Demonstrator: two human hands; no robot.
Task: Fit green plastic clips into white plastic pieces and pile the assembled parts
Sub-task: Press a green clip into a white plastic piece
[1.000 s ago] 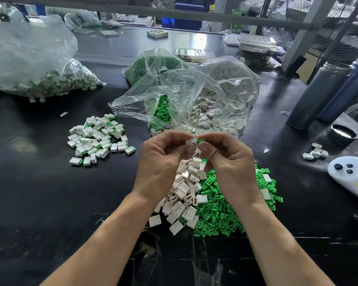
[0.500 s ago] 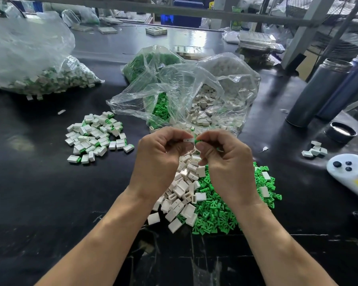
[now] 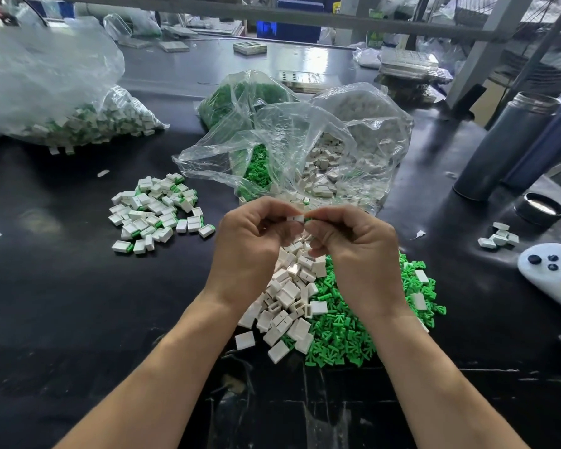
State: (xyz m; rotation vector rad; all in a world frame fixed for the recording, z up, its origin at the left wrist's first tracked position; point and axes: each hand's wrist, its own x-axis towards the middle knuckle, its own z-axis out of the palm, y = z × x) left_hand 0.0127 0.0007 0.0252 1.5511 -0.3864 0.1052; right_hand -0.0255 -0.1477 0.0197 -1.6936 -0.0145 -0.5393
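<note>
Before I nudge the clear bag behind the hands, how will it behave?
The clear bag looks thin and crumpled, so it would likely buckle rather than slide as one piece. Its mouth lies open toward the loose white pieces, so a push may spill more. The contents probably weigh it down.

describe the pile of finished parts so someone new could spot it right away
On the black worktable, look left of the left hand, in front of the clear bags. The finished pile lies there alone: white blocks with green clip ends showing, unlike the plain white pieces below the hands.
</note>
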